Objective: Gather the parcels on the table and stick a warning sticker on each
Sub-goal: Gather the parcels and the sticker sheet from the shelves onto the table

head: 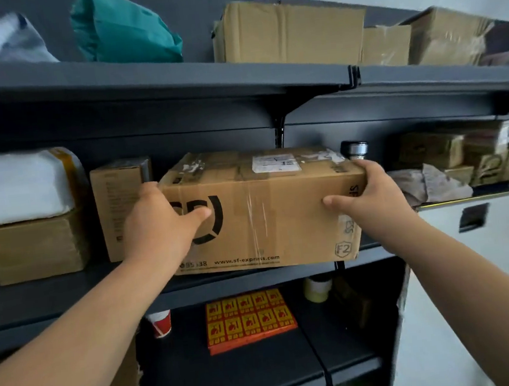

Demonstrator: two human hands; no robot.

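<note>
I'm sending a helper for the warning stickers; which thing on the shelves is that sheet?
Start at the dark shelving unit. Below the big box held by both hands lies the sticker sheet: flat, orange, gridded with yellow squares, between a red-and-white cup and a pale tape roll.
</note>
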